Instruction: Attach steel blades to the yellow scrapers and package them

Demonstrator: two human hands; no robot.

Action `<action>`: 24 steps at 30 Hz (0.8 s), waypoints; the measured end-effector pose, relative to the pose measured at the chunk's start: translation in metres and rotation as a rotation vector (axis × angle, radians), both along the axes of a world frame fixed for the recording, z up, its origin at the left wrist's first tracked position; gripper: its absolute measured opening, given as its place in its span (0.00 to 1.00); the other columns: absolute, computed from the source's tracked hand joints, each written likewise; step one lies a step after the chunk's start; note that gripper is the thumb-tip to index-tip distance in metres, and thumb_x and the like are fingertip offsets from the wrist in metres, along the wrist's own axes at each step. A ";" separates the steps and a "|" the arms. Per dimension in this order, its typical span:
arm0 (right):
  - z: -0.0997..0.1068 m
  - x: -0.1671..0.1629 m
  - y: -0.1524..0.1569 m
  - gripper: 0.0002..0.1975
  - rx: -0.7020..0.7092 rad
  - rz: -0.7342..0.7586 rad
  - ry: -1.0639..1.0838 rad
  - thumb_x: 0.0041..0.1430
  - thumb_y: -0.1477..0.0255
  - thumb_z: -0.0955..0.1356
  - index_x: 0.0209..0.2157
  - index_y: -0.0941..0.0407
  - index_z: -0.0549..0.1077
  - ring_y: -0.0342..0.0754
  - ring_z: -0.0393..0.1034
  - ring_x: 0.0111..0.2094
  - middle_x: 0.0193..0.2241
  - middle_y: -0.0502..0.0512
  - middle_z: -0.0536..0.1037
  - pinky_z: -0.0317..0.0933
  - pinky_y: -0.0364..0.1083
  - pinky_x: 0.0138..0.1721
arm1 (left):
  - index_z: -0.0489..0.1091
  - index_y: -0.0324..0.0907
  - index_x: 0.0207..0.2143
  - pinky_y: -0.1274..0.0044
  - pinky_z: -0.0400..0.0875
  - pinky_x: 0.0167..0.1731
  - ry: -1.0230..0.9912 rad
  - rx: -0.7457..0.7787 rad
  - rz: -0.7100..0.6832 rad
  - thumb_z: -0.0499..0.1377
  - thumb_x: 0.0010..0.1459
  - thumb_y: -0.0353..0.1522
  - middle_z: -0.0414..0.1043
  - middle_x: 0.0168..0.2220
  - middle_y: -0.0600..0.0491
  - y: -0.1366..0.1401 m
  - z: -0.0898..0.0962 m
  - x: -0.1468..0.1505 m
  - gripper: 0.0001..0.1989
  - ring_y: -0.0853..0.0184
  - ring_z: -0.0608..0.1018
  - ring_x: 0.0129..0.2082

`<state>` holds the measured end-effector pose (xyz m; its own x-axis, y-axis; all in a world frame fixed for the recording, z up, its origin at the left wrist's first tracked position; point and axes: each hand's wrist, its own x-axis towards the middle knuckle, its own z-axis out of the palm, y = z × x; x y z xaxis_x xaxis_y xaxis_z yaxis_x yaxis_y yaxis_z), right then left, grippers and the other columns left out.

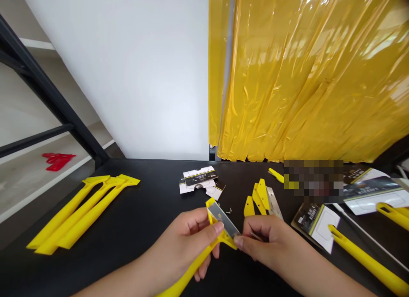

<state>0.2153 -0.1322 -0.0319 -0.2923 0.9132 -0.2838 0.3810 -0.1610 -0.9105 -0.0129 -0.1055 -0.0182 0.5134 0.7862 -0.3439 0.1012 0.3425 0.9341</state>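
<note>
My left hand (188, 239) is wrapped round the head of a yellow scraper handle (183, 280), its thumb lying on a grey metal blade (223, 220). The blade rests along the scraper's head. At the blade's lower right end, my right hand (265, 241) pinches with thumb and fingers; a thin piece shows between its fingers but is too small to name. Just beyond my hands are tiny screws (229, 211), several yellow angled pieces (259, 197) and a metal strip (275, 203), partly hidden by my right hand.
Yellow scraper handles (86, 211) lie at the left of the black table (128, 263). Printed cards (200, 180) are piled at the back. On the right are more cards (313, 224) and a yellow handle (367, 256). Yellow plastic sheeting (303, 75) hangs behind.
</note>
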 end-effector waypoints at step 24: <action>-0.001 -0.002 0.001 0.19 -0.041 0.109 0.007 0.66 0.61 0.70 0.26 0.54 0.62 0.42 0.51 0.27 0.23 0.43 0.59 0.44 0.44 0.27 | 0.67 0.43 0.30 0.84 0.57 0.12 0.099 0.051 -0.047 0.59 0.61 0.59 0.68 0.20 0.60 -0.005 0.000 0.004 0.28 0.76 0.66 0.11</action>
<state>0.2130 -0.1314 -0.0327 -0.3912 0.8638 -0.3175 0.3917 -0.1560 -0.9068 -0.0092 -0.1107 -0.0182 0.5157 0.7796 -0.3554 0.2089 0.2879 0.9346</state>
